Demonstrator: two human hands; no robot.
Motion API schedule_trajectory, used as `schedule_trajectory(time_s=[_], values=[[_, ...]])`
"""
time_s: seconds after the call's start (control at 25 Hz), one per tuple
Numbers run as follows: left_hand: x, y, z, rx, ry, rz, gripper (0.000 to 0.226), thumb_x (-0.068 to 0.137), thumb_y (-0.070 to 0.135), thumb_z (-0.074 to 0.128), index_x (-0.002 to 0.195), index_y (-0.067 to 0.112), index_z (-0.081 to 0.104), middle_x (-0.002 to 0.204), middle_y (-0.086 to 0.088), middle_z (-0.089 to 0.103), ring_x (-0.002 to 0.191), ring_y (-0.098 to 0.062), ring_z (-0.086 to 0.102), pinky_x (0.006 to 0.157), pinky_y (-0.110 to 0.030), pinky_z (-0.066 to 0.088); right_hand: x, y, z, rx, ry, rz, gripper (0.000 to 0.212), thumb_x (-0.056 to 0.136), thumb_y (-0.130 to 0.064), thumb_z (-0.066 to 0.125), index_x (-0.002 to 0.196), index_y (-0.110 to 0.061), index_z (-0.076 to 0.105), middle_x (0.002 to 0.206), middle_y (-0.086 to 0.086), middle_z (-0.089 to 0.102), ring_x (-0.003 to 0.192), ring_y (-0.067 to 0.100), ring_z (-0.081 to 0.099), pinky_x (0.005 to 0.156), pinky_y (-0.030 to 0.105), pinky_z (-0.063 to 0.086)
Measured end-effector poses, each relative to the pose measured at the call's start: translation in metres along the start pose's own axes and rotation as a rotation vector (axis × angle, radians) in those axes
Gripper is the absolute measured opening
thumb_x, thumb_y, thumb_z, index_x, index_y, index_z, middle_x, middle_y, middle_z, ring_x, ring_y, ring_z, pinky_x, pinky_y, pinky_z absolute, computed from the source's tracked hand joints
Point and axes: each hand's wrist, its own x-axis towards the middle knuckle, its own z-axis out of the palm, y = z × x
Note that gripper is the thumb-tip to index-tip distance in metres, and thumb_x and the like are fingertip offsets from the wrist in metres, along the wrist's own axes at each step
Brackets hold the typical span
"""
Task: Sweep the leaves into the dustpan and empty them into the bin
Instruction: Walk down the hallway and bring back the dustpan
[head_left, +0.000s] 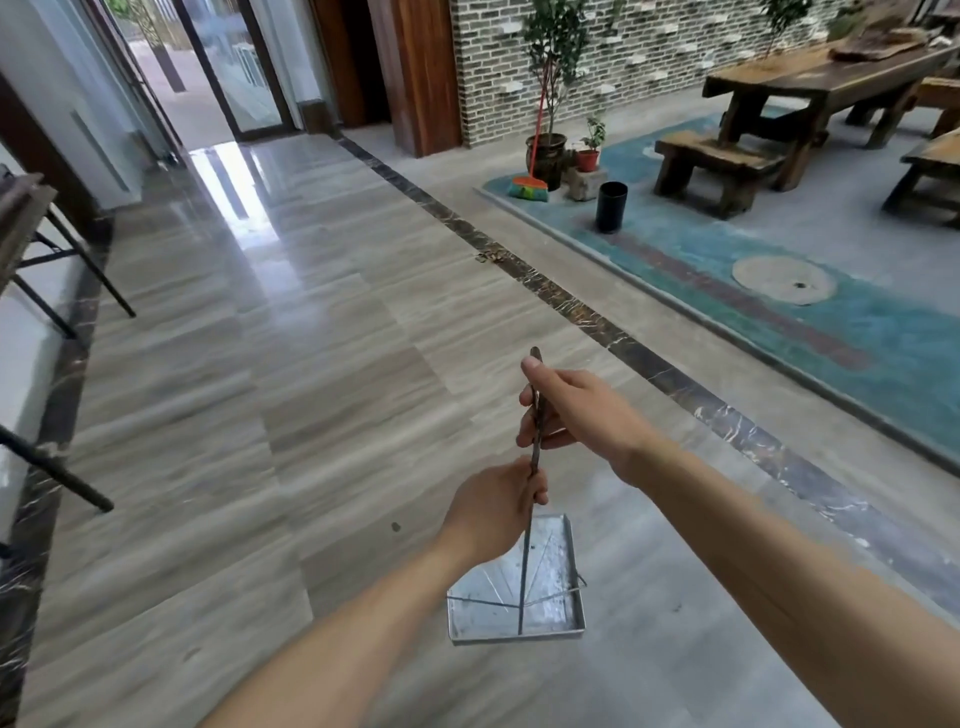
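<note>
Left hand (493, 512), right hand (566, 410) grip dustpan (519, 613) handle; leaves (488, 255) far ahead.

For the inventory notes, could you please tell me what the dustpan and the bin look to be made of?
Dustpan: thin sheet metal, likely galvanised steel or tin; bright silvery, scuffed pan, folded rim, wire braces, dark thin rod handle. Bin: matte black cylinder, plastic or painted metal; too far to tell.

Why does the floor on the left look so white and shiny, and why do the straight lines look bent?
Head view: daylight through the glass doors glares off the polished floor; the wide-angle lens bows the dark floor strip and stretches the forearms at the edges.
</note>
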Motion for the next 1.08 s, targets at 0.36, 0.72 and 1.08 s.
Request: schedule_trajectory(time_s=[0.36,0.72,1.08], values=[[0.217,-0.076,-0.060,-0.070,-0.003,0.040,0.032,0.103,0.031,0.028,0.092,0.024,0.057,0.090,0.017,0.068,0.078,-0.007,0.058,0.080,-0.033,0.050,0.230,-0.040,-0.042,-0.075,0.018,-0.027,0.044,0.094,-0.055,0.045,0.087,-0.014,0.058,0.075,0.011,0.073,0.070,0.018,0.067,0.069,0.029,0.051],[0.453,-0.172,-0.145,-0.070,-0.109,0.083,0.032,0.102,0.034,0.027,0.095,0.026,0.057,0.101,0.013,0.071,0.094,-0.016,0.064,0.085,-0.039,0.051,0.477,-0.097,-0.073,-0.045,0.108,0.039,0.039,0.095,-0.048,0.049,0.086,-0.012,0.058,0.070,0.008,0.070,0.075,0.025,0.069,0.071,0.035,0.050],[0.671,-0.257,-0.209,-0.158,-0.116,0.025,0.029,0.102,0.030,0.030,0.094,0.022,0.057,0.101,0.009,0.071,0.094,-0.017,0.064,0.085,-0.039,0.051,0.724,-0.125,-0.110,-0.034,0.123,0.015,0.037,0.092,-0.047,0.050,0.079,-0.014,0.059,0.063,0.005,0.069,0.073,0.027,0.069,0.071,0.036,0.050]])
